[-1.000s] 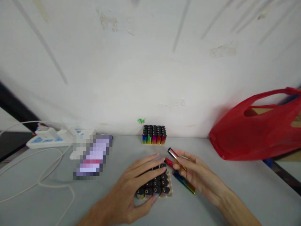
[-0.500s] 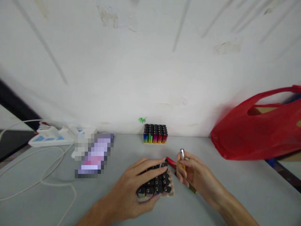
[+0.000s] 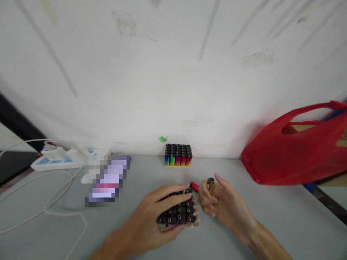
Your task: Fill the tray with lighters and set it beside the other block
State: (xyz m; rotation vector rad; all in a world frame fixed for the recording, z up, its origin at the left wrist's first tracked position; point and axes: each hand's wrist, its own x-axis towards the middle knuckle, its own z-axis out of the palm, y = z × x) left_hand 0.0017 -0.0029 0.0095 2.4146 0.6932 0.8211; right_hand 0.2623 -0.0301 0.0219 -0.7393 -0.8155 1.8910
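A near block of lighters [image 3: 180,210], set in a pale tray [image 3: 197,216] on the grey table [image 3: 238,169], is clasped by the left hand [image 3: 153,209]: fingers are laid across the black tops, and the thumb is placed along the near side. A single lighter [image 3: 210,181] is gripped, top upward, in the curled fingers of the right hand [image 3: 221,200], thumb raised. A red lighter [image 3: 194,186] is located between the hands. A far block of lighters [image 3: 178,155] is positioned near the wall [image 3: 146,90].

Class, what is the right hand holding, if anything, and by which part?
The right hand holds a lighter by its body, with the top end showing.
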